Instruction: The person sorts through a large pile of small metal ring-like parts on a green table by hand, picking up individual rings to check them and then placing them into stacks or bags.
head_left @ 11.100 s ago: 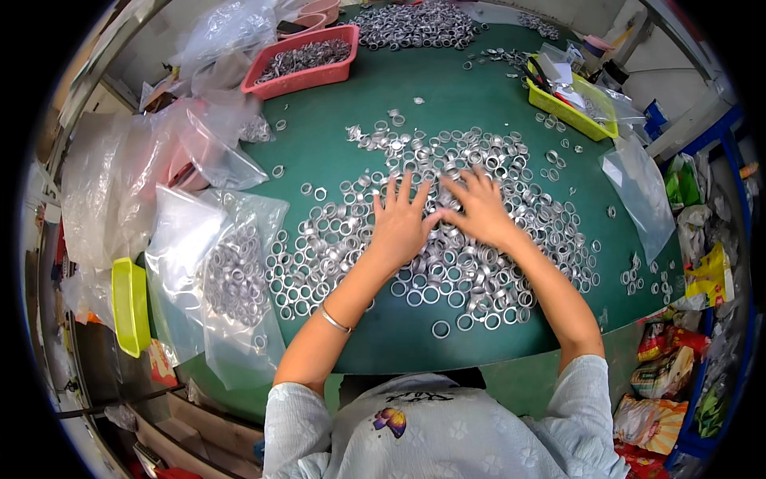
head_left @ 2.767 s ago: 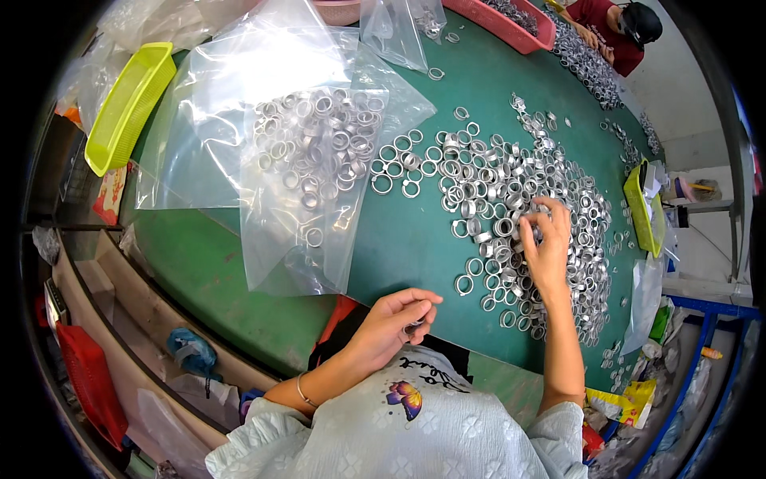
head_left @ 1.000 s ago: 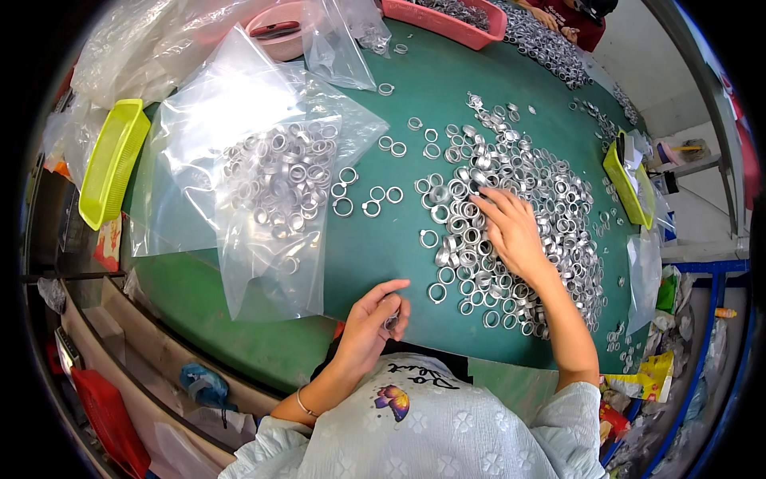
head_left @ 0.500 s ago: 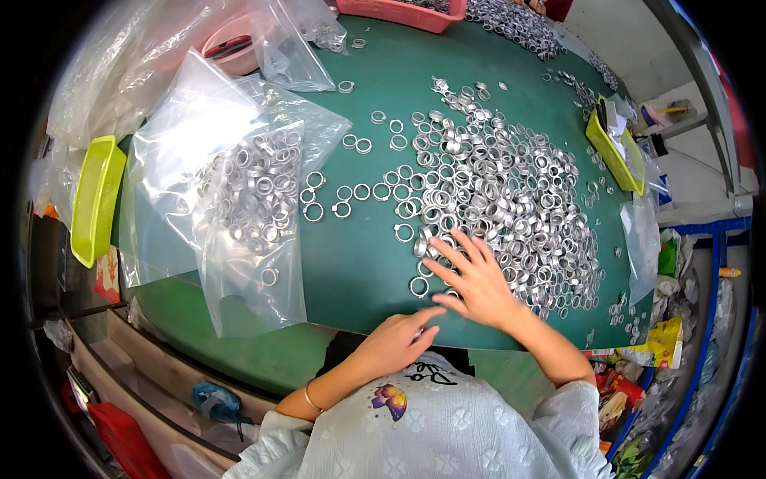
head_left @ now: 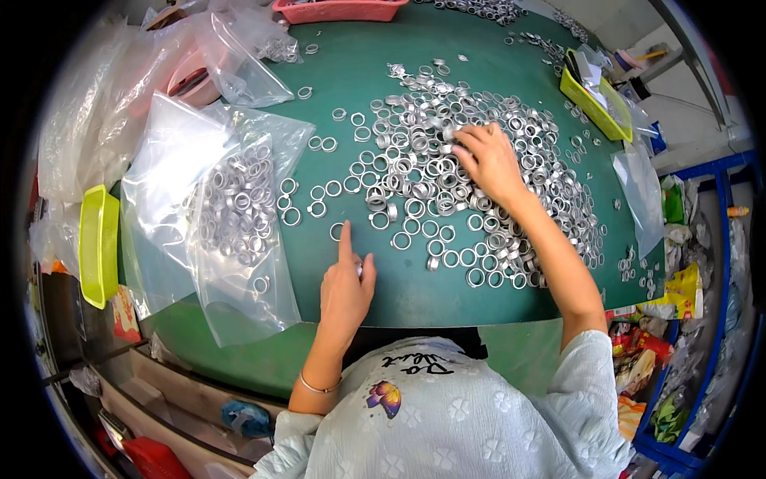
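Note:
A large heap of silver metal rings (head_left: pixel 550 191), many with a small tab, lies on the green table. My right hand (head_left: pixel 491 164) reaches into its upper middle, fingers curled and fingertips closed on rings there; some blur hides exactly how many. Left of the heap, my left hand (head_left: pixel 345 291) points its index finger at a single ring (head_left: pixel 337 231), the fingertip at its edge. Between its thumb and bent fingers a bit of silver metal shows, apparently a ring. Several loose rings (head_left: pixel 317 193) lie between heap and bag.
A clear plastic bag (head_left: pixel 263 303) with rings inside lies at left, next to a yellow-green basket (head_left: pixel 98 247). Another yellow-green basket (head_left: pixel 594 100) stands at the right edge. A pink tray (head_left: pixel 343 11) sits at the far side. Blue shelving (head_left: pixel 722 215) is at right.
My right hand has moved from the heap's near edge farther into it. My left hand has moved left and forward, its index finger now stretched out. Rings near the front have spread.

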### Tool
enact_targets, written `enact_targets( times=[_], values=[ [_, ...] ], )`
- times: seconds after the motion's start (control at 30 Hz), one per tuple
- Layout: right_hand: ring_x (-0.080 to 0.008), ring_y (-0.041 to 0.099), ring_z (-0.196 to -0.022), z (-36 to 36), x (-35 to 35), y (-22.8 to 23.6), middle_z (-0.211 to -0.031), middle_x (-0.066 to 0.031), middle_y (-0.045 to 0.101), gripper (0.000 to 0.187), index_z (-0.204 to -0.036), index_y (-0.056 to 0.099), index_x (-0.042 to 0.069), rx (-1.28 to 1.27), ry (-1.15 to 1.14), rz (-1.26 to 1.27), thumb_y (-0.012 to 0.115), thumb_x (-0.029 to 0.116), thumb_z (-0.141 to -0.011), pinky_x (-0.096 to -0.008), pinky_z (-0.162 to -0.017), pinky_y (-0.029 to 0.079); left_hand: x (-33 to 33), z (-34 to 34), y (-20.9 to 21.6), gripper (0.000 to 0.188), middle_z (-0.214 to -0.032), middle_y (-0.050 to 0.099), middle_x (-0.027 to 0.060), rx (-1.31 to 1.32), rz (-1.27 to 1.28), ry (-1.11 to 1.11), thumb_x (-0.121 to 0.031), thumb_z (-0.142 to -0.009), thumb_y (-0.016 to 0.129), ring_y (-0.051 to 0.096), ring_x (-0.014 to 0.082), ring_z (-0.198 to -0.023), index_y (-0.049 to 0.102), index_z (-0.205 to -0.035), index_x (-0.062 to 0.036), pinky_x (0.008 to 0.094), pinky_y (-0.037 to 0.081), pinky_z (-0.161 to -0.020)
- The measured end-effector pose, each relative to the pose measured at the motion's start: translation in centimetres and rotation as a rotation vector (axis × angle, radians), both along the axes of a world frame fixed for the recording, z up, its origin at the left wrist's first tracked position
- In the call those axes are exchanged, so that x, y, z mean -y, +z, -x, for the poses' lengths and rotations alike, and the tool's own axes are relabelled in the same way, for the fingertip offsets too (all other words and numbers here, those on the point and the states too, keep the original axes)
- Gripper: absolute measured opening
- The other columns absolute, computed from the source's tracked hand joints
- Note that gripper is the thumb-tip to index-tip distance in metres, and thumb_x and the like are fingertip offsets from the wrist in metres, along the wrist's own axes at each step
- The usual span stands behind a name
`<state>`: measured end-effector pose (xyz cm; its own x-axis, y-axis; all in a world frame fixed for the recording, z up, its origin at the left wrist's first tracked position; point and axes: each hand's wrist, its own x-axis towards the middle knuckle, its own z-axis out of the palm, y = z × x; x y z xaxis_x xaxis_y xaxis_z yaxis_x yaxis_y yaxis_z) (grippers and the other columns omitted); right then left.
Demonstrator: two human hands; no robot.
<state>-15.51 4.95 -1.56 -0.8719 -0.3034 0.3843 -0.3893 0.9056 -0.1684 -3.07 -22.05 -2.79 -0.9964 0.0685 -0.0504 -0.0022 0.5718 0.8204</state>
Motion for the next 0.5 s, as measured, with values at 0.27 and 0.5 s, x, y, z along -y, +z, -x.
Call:
enact_targets(
  times=[0.27,0.5],
  values=[
    [-0.0344,0.049,-0.107,0.2,-4.1,-1.6,-0.114,-0.0155,0.057,0.032,-0.109,0.062,0.008,-0.082,-0.232,0.101,0.055,0.031,-0.087,-0.0418,-0.093,0.038,-0.9,-2.6,-0.1,0.035,-0.064,0.048,0.0032,0.012,-0.27,-0.066,0.003,-0.084,0.053,0.04,0.0075,-0.053,0.056,-0.118,-0.0037,0.0226,0.035,-0.049],
    [-0.0443,0.034,-0.121,-5.1,4.7,-2.2,-0.133,-0.0237,0.036,0.053,-0.118,0.053,0.005,0.08,-0.304,0.025,0.054,0.046,-0.084,-0.0574,-0.1,0.023,-2.6,-3.6,-2.0,0.025,-0.069,0.056,0.008,-0.172,-0.249,-0.014,0.003,-0.083,0.055,0.045,0.0105,-0.053,0.061,-0.107,-0.0017,0.0231,0.04,-0.051]
  ],
)
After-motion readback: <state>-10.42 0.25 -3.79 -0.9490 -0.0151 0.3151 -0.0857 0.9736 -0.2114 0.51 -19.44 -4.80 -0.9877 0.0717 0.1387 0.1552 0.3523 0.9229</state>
